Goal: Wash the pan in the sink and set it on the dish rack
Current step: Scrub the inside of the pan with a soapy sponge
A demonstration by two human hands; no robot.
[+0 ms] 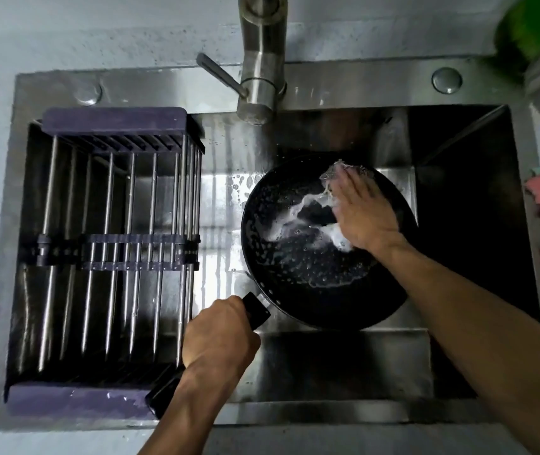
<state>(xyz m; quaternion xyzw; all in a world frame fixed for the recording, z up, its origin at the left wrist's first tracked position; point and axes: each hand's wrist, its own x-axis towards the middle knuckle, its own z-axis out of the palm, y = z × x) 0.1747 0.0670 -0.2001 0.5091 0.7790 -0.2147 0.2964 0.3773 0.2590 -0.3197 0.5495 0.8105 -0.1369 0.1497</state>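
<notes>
Under my right hand (362, 211) the black pan (314, 257) sat in the sink (442, 372), its inside wet and foamy. That hand lay flat, fingers together, pressing a soapy scrubber (334, 174) against the far side of the pan; whether the fingers curled around it I could not tell. My left hand (221, 333) was clamped around the pan's black handle (255, 308), whose end stuck out behind my wrist. Just left of that fist stood the dish rack (111, 244), spanning the sink's left side. Beyond my right hand rose the faucet (262, 60).
</notes>
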